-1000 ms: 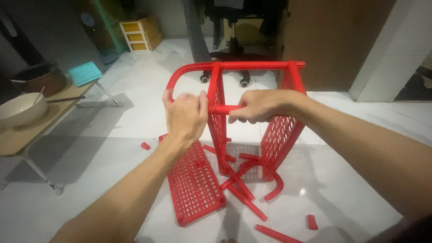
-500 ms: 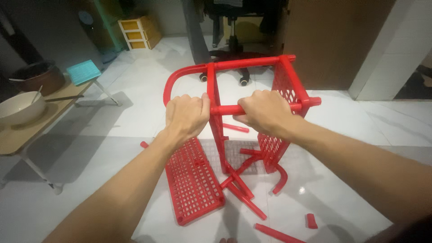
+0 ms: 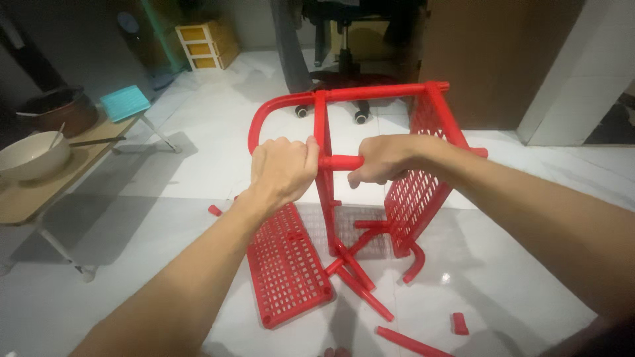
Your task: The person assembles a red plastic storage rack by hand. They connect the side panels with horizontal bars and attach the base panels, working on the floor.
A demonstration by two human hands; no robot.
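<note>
White tile floor [image 3: 165,192] — both hands' fingers, left hand [image 3: 283,170] and right hand [image 3: 382,158], grip the red rack [image 3: 370,92].

rack frame [image 3: 370,92] before chair [image 3: 344,39]; shelf panel [image 3: 288,268] on floor [image 3: 516,264]; table [image 3: 40,192] left

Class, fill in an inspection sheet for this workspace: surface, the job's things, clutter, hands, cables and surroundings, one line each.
Surface: white glossy tiled floor.
Job's things: red plastic rack frame, upright, with a perforated panel; a loose grid shelf lies flat on the floor.
Clutter: loose red tubes and a short connector scattered on the floor.
Hands: left hand grips the curved frame end; right hand is closed on the horizontal bar.
Cables: nothing seen.
Surroundings: low wooden table with a bowl, office chair, yellow drawer unit.
</note>
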